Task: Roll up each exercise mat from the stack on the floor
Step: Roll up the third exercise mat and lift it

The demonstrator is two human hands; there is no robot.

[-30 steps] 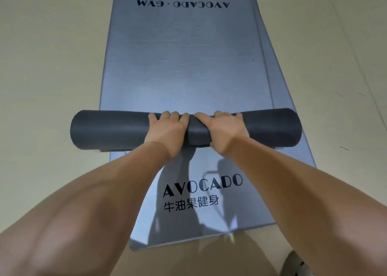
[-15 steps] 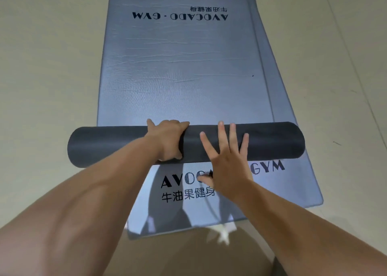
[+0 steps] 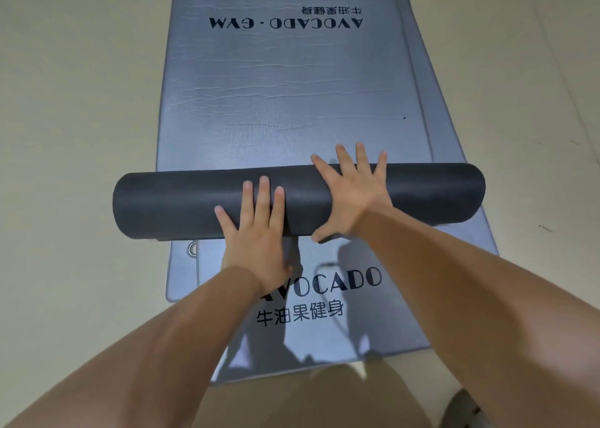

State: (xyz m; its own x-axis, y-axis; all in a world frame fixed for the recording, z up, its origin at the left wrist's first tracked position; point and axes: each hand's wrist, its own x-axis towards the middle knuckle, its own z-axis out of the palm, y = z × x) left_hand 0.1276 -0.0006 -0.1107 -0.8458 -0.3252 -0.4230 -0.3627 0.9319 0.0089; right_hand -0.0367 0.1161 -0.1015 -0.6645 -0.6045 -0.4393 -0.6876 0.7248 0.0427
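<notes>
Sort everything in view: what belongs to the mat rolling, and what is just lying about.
Job: half-rolled dark mat; its flat grey part; grey mats stacked beneath; left hand and right hand, pressing flat on the roll.
Lying about: beige floor; a dark shoe, probably, at the lower right edge.

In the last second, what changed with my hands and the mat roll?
Both hands gave up their curled grip on the dark mat roll: the right hand opened first, then the left hand. Both now press flat, fingers straight. The roll seems slightly nearer the far end. The grey mats beneath stayed flat.
</notes>
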